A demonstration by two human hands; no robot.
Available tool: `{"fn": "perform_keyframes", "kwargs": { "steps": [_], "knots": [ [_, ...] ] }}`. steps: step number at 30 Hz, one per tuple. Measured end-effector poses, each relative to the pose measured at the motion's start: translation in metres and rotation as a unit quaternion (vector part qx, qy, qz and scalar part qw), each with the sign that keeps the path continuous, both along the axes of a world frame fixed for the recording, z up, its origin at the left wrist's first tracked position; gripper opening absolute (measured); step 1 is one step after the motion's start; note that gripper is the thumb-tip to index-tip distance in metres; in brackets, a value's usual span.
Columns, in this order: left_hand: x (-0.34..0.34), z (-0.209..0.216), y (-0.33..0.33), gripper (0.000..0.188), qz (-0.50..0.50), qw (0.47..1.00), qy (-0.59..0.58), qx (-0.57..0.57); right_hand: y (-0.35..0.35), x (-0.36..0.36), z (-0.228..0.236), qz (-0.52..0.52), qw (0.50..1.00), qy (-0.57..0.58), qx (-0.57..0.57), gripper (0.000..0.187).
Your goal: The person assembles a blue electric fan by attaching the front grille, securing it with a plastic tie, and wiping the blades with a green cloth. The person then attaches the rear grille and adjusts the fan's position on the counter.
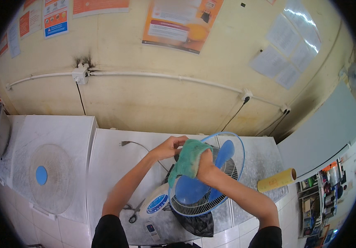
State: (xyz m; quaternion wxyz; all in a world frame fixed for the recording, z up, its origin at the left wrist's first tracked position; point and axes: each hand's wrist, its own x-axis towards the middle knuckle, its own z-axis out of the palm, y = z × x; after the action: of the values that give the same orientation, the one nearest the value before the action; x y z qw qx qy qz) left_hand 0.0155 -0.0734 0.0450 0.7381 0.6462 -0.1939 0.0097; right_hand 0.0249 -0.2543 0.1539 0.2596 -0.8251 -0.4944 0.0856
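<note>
A table fan lies on the table with its front guard off. Its blue blades (pixel 191 190) show inside the rear wire guard (pixel 229 168), which has a blue rim. My right hand (pixel 205 164) presses a green cloth (pixel 189 156) onto the blades, its fingers mostly covered by the cloth. Beside the cloth's far left edge, my left hand (pixel 170 148) has its fingers bent and drawn together; what they grip is hidden. Toward me from the guard is the fan's white base (pixel 155 201) with a blue oval panel.
A detached white fan guard (pixel 58 182) with a blue centre lies on the left table. Scissors (pixel 133 215), a remote control (pixel 152 231) and a black plastic bag (pixel 198 225) lie nearby. A yellow roll (pixel 276 180) sits at the right. A plug (pixel 124 143) lies behind.
</note>
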Motion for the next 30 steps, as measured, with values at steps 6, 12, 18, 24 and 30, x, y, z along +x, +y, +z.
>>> {"fn": "perform_keyframes", "kwargs": {
  "steps": [6,12,18,24,30],
  "knots": [
    [0.012,-0.008,0.005,0.028,-0.031,0.999,-0.001,-0.031,-0.026,0.028,0.01,0.107,0.993,-0.034,0.032,0.037],
    [0.012,-0.004,-0.002,0.028,-0.014,0.998,-0.057,-0.017,-0.054,0.028,-0.024,0.058,0.969,0.195,0.139,0.043],
    [0.01,0.001,0.003,0.029,-0.04,0.999,-0.034,-0.016,-0.04,0.017,-0.014,0.034,0.936,0.305,0.174,0.047],
    [0.012,-0.002,0.004,0.029,-0.045,0.998,-0.025,-0.033,-0.034,0.009,-0.023,0.015,0.872,0.407,0.272,0.038],
    [0.014,-0.003,0.003,0.029,-0.038,0.998,-0.035,-0.02,-0.032,0.023,-0.034,0.011,0.894,0.368,0.253,0.03]
  ]
}}
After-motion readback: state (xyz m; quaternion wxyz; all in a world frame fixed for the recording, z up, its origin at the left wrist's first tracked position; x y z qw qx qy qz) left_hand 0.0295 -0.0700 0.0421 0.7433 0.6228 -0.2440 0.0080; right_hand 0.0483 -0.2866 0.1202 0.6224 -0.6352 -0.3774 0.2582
